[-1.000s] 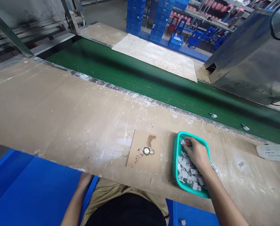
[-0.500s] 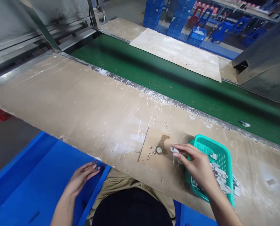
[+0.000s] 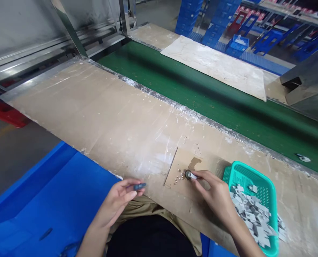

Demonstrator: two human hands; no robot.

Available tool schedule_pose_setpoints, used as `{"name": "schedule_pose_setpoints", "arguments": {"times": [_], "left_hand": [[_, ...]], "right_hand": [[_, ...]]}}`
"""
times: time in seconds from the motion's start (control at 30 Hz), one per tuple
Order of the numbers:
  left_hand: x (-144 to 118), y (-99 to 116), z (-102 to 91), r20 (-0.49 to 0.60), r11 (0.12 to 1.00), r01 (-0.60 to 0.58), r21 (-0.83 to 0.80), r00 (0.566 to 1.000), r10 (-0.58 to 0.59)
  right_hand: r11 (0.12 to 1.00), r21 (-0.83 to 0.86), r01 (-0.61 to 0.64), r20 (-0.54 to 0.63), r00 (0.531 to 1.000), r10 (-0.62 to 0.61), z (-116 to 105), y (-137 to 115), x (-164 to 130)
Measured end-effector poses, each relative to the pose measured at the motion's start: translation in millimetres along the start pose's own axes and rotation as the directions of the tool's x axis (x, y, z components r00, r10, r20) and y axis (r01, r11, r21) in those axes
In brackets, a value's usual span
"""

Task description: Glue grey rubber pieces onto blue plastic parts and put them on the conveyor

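My left hand [image 3: 121,198] pinches a small dark blue-grey piece [image 3: 139,186] near the table's front edge. Between the thumb and fingers of my right hand [image 3: 212,187] is a small light-grey piece [image 3: 192,176]. Its end is at a small round dark-rimmed cap [image 3: 187,174] on a thin brown board [image 3: 173,174]; whether it dips inside cannot be made out. Wet brown drops and a smear mark the board around the cap. Right of my right hand stands a green plastic basket [image 3: 275,210] holding many light-grey pieces [image 3: 252,214].
Below the table at left is a large blue bin [image 3: 54,192] with a few dark pieces in it. Beyond the worktable [image 3: 94,117] runs a green conveyor belt [image 3: 201,96] carrying a small piece [image 3: 303,157]. Blue crates [image 3: 188,16] are stacked at the back.
My right hand has brought the light-grey piece left to the round cap. My left hand has risen from over the blue bin toward the table edge with the dark piece. The view has shifted.
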State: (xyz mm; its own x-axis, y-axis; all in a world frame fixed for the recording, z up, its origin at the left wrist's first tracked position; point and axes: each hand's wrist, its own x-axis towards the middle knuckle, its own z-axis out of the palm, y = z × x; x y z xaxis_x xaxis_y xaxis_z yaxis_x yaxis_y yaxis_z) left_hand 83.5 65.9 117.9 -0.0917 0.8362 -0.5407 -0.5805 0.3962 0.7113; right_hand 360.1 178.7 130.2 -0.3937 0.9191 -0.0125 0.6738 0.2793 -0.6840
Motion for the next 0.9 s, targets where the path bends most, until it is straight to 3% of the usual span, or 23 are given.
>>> {"name": "schedule_pose_setpoints", "arguments": {"times": [0.1,0.23,0.33,0.47,0.67,0.83,0.9], "left_hand": [[12.7,-8.5,28.5,0.092,0.992,-0.116,-0.051,0.988,0.120],[21.5,-17.3,66.6,0.128,0.964,-0.265,0.034,0.957,0.259],[20.2,-19.9,84.2,0.154,0.936,-0.336,0.103,0.935,0.318],[16.3,-20.8,90.4,0.194,0.915,-0.362,0.180,0.925,0.328],[12.9,-22.2,91.2,0.219,0.879,-0.396,0.268,0.913,0.344],[15.4,-20.4,91.2,0.285,0.695,-0.537,0.479,0.843,0.455],[18.4,-19.0,91.3,0.319,0.665,-0.553,0.502,0.833,0.452]], "right_hand": [[0.953,0.256,-0.163,-0.007,0.985,0.170,-5.5,-14.1,-5.4],[0.746,0.582,-0.323,0.089,0.938,0.336,-9.3,-37.4,-14.9],[0.639,0.667,-0.384,0.169,0.913,0.372,-8.5,-51.8,-20.9],[0.552,0.733,-0.397,0.137,0.881,0.452,-3.2,-63.6,-24.7],[0.597,0.688,-0.412,0.173,0.893,0.416,0.3,-60.9,-23.4],[0.647,0.630,-0.430,0.264,0.902,0.342,0.4,-57.6,-19.8],[0.664,0.618,-0.421,0.276,0.907,0.318,-0.2,-56.6,-15.6]]}}
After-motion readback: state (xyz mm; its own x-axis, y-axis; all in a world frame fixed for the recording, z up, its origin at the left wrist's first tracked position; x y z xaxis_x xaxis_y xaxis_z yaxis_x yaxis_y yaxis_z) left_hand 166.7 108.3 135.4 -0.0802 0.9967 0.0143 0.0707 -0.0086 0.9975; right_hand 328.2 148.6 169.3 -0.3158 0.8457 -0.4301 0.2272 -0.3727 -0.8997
